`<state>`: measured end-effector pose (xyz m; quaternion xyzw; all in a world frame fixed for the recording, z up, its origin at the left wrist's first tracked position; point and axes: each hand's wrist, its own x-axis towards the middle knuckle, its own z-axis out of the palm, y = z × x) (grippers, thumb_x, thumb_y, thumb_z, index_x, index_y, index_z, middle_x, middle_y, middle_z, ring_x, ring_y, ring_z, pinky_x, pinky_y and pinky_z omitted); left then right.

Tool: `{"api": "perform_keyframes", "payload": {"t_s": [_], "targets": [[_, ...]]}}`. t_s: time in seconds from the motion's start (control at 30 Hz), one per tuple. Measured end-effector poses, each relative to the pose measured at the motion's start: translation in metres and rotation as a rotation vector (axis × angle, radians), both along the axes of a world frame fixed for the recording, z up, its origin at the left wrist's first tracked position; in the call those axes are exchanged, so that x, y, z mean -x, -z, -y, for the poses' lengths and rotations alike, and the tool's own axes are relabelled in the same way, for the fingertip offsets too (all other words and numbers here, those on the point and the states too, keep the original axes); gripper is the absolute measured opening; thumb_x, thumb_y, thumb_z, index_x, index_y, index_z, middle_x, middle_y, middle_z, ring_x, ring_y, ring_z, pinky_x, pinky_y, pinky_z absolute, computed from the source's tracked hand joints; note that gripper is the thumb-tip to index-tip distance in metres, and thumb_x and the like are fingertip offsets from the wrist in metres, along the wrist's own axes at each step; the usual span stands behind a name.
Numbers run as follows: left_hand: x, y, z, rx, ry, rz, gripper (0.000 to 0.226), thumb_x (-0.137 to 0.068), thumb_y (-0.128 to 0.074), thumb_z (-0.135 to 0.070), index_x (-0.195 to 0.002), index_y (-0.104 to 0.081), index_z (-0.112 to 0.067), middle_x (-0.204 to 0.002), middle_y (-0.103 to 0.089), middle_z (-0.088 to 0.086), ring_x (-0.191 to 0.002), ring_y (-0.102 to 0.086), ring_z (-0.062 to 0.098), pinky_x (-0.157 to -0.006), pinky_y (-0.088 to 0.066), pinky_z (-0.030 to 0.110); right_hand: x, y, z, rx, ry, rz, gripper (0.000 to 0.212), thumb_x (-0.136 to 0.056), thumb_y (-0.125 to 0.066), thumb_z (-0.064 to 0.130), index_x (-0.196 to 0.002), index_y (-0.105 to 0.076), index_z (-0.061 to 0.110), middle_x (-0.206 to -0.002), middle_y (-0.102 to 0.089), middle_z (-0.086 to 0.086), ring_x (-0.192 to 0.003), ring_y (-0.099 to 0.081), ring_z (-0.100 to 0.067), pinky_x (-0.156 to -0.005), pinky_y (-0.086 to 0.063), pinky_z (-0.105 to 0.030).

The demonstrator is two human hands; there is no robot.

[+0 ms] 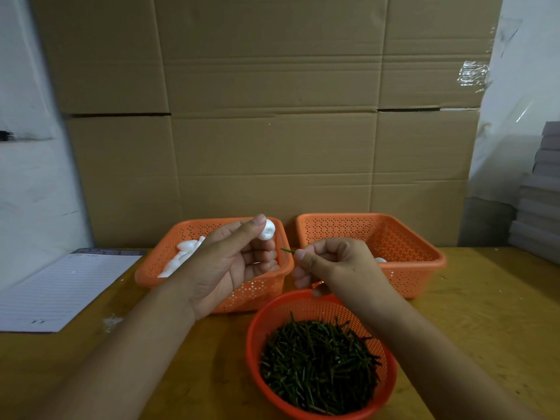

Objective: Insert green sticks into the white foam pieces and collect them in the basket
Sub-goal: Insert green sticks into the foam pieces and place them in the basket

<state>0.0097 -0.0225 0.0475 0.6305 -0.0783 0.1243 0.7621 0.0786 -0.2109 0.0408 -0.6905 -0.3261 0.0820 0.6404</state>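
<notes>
My left hand [233, 262] pinches a white foam piece [268, 229] between thumb and fingertips, raised above the left orange basket [251, 294]. More foam pieces [181, 256] lie in that basket. My right hand [330, 265] grips a short green stick [287, 251] whose tip points left toward the foam, a small gap apart. A round orange bowl [257, 338] full of green sticks [318, 362] stands at the front. The right orange basket [424, 268] holds a foam piece [380, 260], mostly hidden behind my right hand.
A lined notepad [57, 292] lies at the left on the wooden table [485, 322]. White crumbs [112, 321] sit beside it. A cardboard wall [272, 116] closes the back. Stacked grey boards [536, 207] stand at the right edge.
</notes>
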Motion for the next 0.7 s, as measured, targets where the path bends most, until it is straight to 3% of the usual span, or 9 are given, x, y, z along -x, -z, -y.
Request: {"api": "perform_keyframes", "payload": {"t_s": [0.17, 0.27, 0.47, 0.7], "targets": [[-0.0015, 0.0017, -0.0018, 0.000, -0.005, -0.023, 0.019, -0.081, -0.076, -0.045, -0.076, -0.073, -0.026, -0.084, -0.069, 0.004, -0.072, -0.066, 0.011, -0.066, -0.056, 0.024, 0.0004, -0.0002, 0.0003, -0.006, 0.004, 0.002, 0.016, -0.095, -0.065, 0.014, -0.087, -0.070, 0.001, -0.073, -0.075, -0.008, -0.064, -0.070, -0.015, -0.053, -0.054, -0.021], [-0.0013, 0.0027, -0.0024, 0.026, -0.015, -0.031, 0.015, -0.079, -0.080, -0.038, -0.084, -0.077, -0.025, -0.097, -0.073, 0.006, -0.082, -0.069, 0.013, -0.067, -0.056, 0.024, 0.0011, -0.0005, 0.0001, -0.015, 0.004, 0.002, 0.015, -0.095, -0.064, 0.015, -0.087, -0.071, 0.004, -0.073, -0.075, -0.008, -0.064, -0.070, -0.015, -0.052, -0.054, -0.022], [-0.0012, 0.0033, -0.0012, 0.029, -0.052, -0.066, 0.048, -0.083, -0.079, -0.023, -0.124, -0.063, -0.004, -0.124, -0.070, 0.012, -0.093, -0.070, 0.017, -0.067, -0.056, 0.024, 0.0009, -0.0008, 0.0001, -0.044, 0.017, -0.020, 0.015, -0.099, -0.057, 0.009, -0.091, -0.069, 0.006, -0.075, -0.075, -0.005, -0.065, -0.071, -0.015, -0.051, -0.052, -0.020], [-0.0004, 0.0038, 0.0010, -0.010, -0.088, -0.087, 0.046, -0.069, -0.090, -0.028, -0.111, -0.074, -0.015, -0.103, -0.074, 0.004, -0.091, -0.069, 0.013, -0.067, -0.055, 0.023, 0.0012, -0.0016, 0.0006, -0.054, 0.037, -0.002, 0.014, -0.098, -0.059, 0.010, -0.090, -0.070, 0.005, -0.077, -0.075, -0.008, -0.064, -0.071, -0.012, -0.051, -0.052, -0.020]]}}
